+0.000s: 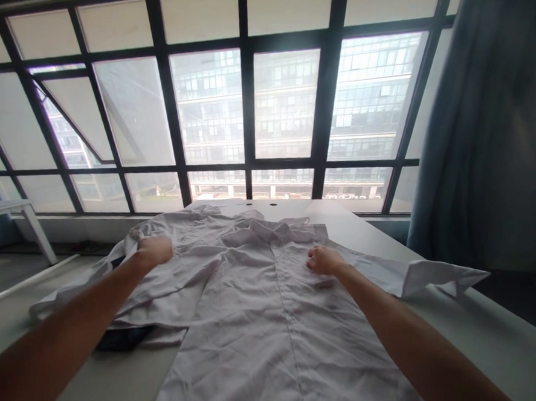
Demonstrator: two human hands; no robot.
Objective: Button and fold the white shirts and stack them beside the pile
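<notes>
a creased white button-front cloth shirt (244, 335) lies on the white desk (342, 220), long axis six to twelve o'clock. the curled right hand (324, 261), at one o'clock, is nearer its button line (281, 284) than the curled left hand (156, 250) at ten; i cannot tell whether either grips cloth.

Free room above the white shirt (240, 341) — window frame (249, 105) ahead, curtain (459, 146) at right, both blocking.

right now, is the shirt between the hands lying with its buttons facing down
No, the shirt shows its button placket and collar on the upward face.
</notes>
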